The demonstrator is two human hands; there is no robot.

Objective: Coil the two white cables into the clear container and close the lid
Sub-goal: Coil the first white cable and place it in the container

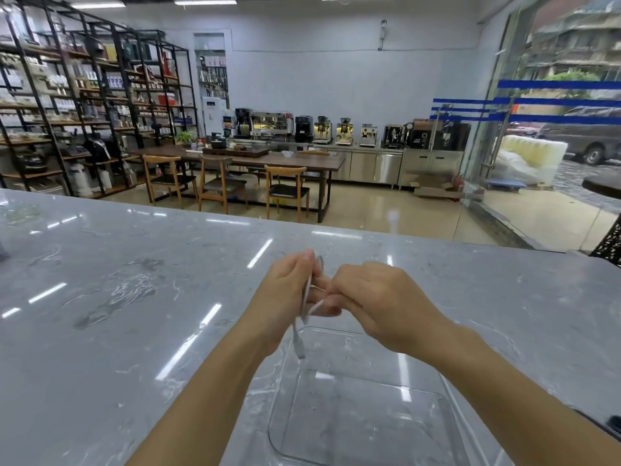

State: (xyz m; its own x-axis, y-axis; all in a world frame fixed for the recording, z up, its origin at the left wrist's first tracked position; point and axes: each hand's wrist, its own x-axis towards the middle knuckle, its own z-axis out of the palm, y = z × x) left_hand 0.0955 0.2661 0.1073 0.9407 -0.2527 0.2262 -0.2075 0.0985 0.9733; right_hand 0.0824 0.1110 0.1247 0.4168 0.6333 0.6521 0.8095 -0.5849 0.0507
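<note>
Container (353, 418) beneath cable (306, 294), seemingly looped

White cable (298, 346) mostly hidden between left hand (285, 290) and right hand (379, 297); clear container (353, 415) near side cut by bottom edge.

Clear container (353, 415) stands open-topped on the grey counter (117, 297), directly below the left hand (285, 290) and right hand (379, 297). A white cable (299, 346) dangles from them over its far rim. Counter surface lies open left, right and beyond.
</note>
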